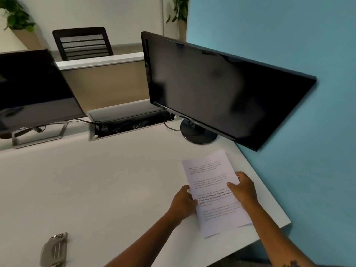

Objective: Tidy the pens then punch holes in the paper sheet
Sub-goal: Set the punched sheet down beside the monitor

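Paper sheet [213,191] is the item in play, lying toward the right end of the white desk [107,180], near the blue partition [289,45]. Going left to right: a dark monitor [32,89] at far left, and low in front of it a grey hole punch [54,250], well apart from the sheet. No pens visible anywhere in view. Mid-desk an open cable tray [127,122], then a second black monitor [221,89] on a round base, tilted in this view. Then the sheet, printed text facing up. Left hand [183,204] is closed on its left edge, fingers tucked under, thumb side on top. Right hand [243,189] clamps the right edge, fingers laid over the printed face. Can't tell whether the sheet is lifted or flat on the desk.

Handling guess: very light, floppy, creases easily, slides on a smooth desktop. Best held by both long edges as here, kept taut. For punching, probably feed one edge squarely into the punch slot.
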Demonstrator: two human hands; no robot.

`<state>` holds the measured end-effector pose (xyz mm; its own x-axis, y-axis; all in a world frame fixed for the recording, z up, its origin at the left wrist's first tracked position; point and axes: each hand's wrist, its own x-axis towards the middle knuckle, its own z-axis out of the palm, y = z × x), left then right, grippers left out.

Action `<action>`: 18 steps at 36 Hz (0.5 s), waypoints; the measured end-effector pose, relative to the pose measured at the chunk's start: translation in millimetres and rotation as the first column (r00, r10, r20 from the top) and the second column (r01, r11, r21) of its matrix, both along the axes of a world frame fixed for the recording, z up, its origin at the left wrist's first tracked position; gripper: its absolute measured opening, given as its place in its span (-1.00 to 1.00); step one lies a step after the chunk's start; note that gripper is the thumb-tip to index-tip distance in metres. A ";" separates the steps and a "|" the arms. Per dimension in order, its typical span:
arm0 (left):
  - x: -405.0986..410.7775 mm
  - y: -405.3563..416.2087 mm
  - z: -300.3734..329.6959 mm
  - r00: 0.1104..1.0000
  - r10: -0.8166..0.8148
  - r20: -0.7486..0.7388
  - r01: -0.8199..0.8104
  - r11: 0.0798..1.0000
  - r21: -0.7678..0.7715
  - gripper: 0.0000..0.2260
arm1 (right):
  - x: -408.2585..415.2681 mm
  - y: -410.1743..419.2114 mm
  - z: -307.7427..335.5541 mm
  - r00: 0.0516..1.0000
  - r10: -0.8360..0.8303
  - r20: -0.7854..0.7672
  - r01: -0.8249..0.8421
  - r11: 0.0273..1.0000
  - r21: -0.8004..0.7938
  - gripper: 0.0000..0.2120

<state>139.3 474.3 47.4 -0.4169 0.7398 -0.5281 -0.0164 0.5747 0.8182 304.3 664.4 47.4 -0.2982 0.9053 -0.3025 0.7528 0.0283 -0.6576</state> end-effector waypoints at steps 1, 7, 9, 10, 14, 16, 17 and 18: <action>2.4 4.0 -0.2 1.000 -0.012 -0.013 0.012 1.000 0.008 -0.55 | 1.9 3.7 -0.3 1.000 -0.004 0.019 0.003 1.000 0.019 -0.66; 13.5 23.5 -0.1 0.994 -0.079 -0.073 0.083 0.995 0.054 -0.69 | 9.4 20.6 -3.7 0.996 -0.020 0.091 0.012 0.997 0.082 -0.57; 16.5 28.0 -1.9 0.991 -0.090 -0.098 0.095 0.995 0.043 -0.70 | 11.1 23.8 -4.7 0.993 -0.024 0.115 0.011 0.993 0.113 -0.56; 18.3 29.7 -2.7 0.990 -0.095 -0.101 0.099 0.994 0.038 -0.75 | 11.8 25.3 -5.1 0.991 -0.026 0.134 0.008 0.991 0.134 -0.55; 22.9 34.5 -2.1 0.984 -0.124 -0.131 0.129 0.991 0.032 -0.73 | 14.0 29.4 -6.7 0.975 -0.043 0.220 -0.003 0.979 0.206 -0.55; 24.5 35.1 0.0 0.979 -0.139 -0.148 0.143 0.989 0.020 -0.72 | 15.0 30.3 -8.2 0.965 -0.049 0.259 -0.008 0.976 0.216 -0.52; 25.0 35.5 -0.1 0.975 -0.145 -0.168 0.149 0.989 0.008 -0.71 | 15.7 30.4 -9.1 0.960 -0.053 0.274 -0.008 0.976 0.216 -0.50; 25.4 35.8 -0.2 0.969 -0.152 -0.193 0.153 0.988 -0.009 -0.70 | 16.3 30.1 -9.9 0.957 -0.056 0.285 -0.006 0.977 0.214 -0.49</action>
